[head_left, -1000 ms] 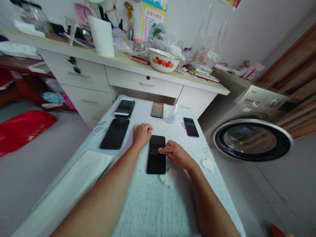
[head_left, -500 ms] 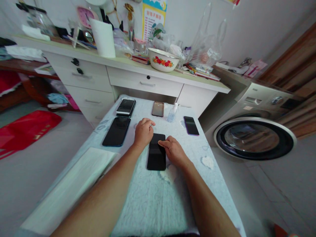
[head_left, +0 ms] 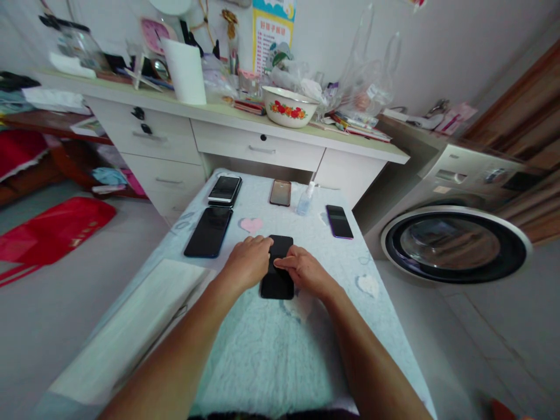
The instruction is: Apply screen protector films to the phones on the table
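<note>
A black smartphone (head_left: 277, 286) lies flat on the cloth-covered table between my hands, its dark screen up. My left hand (head_left: 248, 261) is closed at the phone's left edge, fingers bent over the rim near the top. From the right, my right hand (head_left: 310, 270) reaches over the screen. Its fingers are pressed together, with the tips at the middle of the glass; anything thin between them is too small to make out. A larger dark phone (head_left: 209, 232) lies to the left, with a stack of phones (head_left: 224, 190) behind it.
A brown phone case (head_left: 280, 192) and a clear spray bottle (head_left: 305, 199) stand at the table's (head_left: 271, 361) far side. Another phone (head_left: 339, 221) lies at right. A long pale packet (head_left: 131, 332) lies along the left edge. Beyond are a drawer desk (head_left: 258, 143) and a washing machine (head_left: 450, 233).
My left hand has come down and toward me onto the phone's left edge, uncovering a pink heart on the cloth. My right fingertips have slid slightly left and down over the screen.
</note>
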`<state>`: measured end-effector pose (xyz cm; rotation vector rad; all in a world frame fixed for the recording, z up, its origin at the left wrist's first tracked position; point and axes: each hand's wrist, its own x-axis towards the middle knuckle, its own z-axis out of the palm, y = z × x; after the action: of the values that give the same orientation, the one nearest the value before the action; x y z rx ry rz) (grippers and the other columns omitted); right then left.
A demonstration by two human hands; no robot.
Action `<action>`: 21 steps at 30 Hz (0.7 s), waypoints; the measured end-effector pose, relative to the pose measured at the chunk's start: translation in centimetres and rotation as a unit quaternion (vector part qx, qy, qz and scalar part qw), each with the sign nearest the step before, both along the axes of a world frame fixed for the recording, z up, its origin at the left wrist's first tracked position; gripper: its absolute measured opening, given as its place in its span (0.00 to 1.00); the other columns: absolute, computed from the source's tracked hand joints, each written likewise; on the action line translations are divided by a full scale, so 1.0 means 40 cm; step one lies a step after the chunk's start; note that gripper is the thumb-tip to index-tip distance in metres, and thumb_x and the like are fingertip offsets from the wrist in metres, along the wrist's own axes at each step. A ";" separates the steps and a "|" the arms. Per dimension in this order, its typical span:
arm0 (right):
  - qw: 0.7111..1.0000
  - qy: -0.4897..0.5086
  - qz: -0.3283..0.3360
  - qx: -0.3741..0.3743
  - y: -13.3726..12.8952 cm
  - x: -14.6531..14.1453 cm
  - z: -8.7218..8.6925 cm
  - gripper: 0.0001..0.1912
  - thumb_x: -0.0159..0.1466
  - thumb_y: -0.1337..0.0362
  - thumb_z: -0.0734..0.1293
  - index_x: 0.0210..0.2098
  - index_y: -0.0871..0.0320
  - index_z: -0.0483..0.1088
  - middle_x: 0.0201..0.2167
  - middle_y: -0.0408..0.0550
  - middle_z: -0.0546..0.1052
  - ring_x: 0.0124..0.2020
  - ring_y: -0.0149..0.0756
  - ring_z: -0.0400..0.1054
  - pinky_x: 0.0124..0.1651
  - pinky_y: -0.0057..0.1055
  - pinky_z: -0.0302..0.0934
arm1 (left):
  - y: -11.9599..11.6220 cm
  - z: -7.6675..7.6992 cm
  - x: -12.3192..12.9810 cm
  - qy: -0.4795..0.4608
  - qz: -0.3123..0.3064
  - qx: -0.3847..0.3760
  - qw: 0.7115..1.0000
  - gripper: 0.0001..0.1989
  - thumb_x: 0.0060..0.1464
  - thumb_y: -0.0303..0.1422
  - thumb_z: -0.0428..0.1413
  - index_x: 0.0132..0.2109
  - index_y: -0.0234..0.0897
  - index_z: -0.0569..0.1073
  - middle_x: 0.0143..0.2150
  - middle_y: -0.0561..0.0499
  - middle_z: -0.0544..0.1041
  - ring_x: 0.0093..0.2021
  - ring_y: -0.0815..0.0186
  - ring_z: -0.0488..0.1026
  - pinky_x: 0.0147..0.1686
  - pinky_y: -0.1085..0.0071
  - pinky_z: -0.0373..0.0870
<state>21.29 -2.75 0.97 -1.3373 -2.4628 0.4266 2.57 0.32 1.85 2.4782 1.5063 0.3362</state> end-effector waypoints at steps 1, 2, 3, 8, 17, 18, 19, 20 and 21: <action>1.000 0.000 0.012 -0.001 -0.004 0.000 0.006 0.16 0.68 0.69 0.59 0.42 0.52 0.78 0.32 0.46 0.68 0.35 0.34 0.63 0.41 0.29 0.56 | -0.014 -0.008 -0.004 -0.013 -0.002 0.008 1.000 0.18 0.56 0.26 0.46 0.52 0.38 0.71 0.49 0.42 0.77 0.50 0.54 0.72 0.50 0.60 0.66; 1.000 0.000 0.024 -0.005 -0.008 0.001 0.012 0.16 0.68 0.70 0.59 0.42 0.52 0.78 0.32 0.46 0.69 0.35 0.34 0.63 0.41 0.29 0.57 | -0.027 -0.016 -0.008 -0.035 -0.001 0.016 0.999 0.19 0.57 0.28 0.46 0.54 0.38 0.70 0.52 0.42 0.75 0.51 0.54 0.71 0.52 0.59 0.66; 0.999 0.002 0.035 -0.012 -0.012 0.004 0.018 0.16 0.67 0.71 0.59 0.42 0.51 0.78 0.31 0.45 0.69 0.35 0.34 0.63 0.41 0.29 0.57 | -0.039 -0.024 -0.011 -0.058 0.005 0.026 0.998 0.19 0.59 0.30 0.45 0.56 0.37 0.68 0.54 0.42 0.74 0.53 0.54 0.70 0.53 0.59 0.65; 0.996 0.038 0.063 -0.057 -0.024 0.036 0.029 0.18 0.65 0.74 0.60 0.41 0.50 0.78 0.32 0.44 0.71 0.35 0.32 0.64 0.40 0.28 0.58 | -0.090 -0.056 -0.026 -0.117 0.026 0.040 0.992 0.26 0.59 0.39 0.47 0.62 0.34 0.59 0.60 0.38 0.68 0.59 0.52 0.64 0.59 0.55 0.61; 0.995 0.047 -0.091 -0.001 0.003 0.050 -0.030 0.17 0.70 0.67 0.57 0.48 0.53 0.76 0.34 0.48 0.70 0.38 0.36 0.64 0.43 0.29 0.58 | -0.121 -0.121 -0.043 -0.084 0.021 -0.006 0.996 0.51 0.32 0.50 0.65 0.62 0.37 0.56 0.66 0.35 0.58 0.65 0.42 0.55 0.62 0.46 0.57; 0.994 0.042 -0.103 0.006 0.009 0.049 -0.036 0.17 0.70 0.66 0.57 0.48 0.53 0.76 0.34 0.48 0.70 0.39 0.36 0.63 0.44 0.29 0.58 | -0.121 -0.124 -0.043 -0.085 0.020 -0.007 0.996 0.50 0.31 0.50 0.66 0.61 0.38 0.57 0.66 0.35 0.58 0.65 0.42 0.55 0.62 0.46 0.57; 0.993 0.037 -0.113 0.012 0.015 0.049 -0.041 0.17 0.70 0.66 0.57 0.48 0.54 0.76 0.35 0.49 0.70 0.39 0.37 0.63 0.44 0.30 0.57 | -0.121 -0.125 -0.044 -0.086 0.020 -0.008 0.996 0.49 0.31 0.49 0.66 0.60 0.38 0.58 0.66 0.35 0.58 0.65 0.42 0.55 0.61 0.46 0.57; 0.992 0.033 -0.124 0.019 0.021 0.049 -0.046 0.17 0.70 0.67 0.57 0.49 0.54 0.76 0.35 0.49 0.70 0.39 0.37 0.63 0.45 0.30 0.57 | -0.121 -0.125 -0.044 -0.087 0.021 -0.010 0.996 0.48 0.31 0.49 0.66 0.59 0.38 0.58 0.66 0.35 0.58 0.65 0.43 0.55 0.61 0.46 0.57; 0.990 0.029 -0.134 0.024 0.027 0.049 -0.051 0.17 0.70 0.67 0.57 0.49 0.54 0.76 0.35 0.49 0.70 0.40 0.37 0.63 0.45 0.30 0.57 | -0.121 -0.123 -0.044 -0.087 0.022 -0.012 0.996 0.46 0.32 0.48 0.66 0.58 0.38 0.59 0.66 0.35 0.58 0.65 0.43 0.55 0.61 0.47 0.57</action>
<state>23.25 -1.65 -1.07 -1.5842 -2.1908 0.3321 0.82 -4.53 -3.07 2.3319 1.4868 0.5255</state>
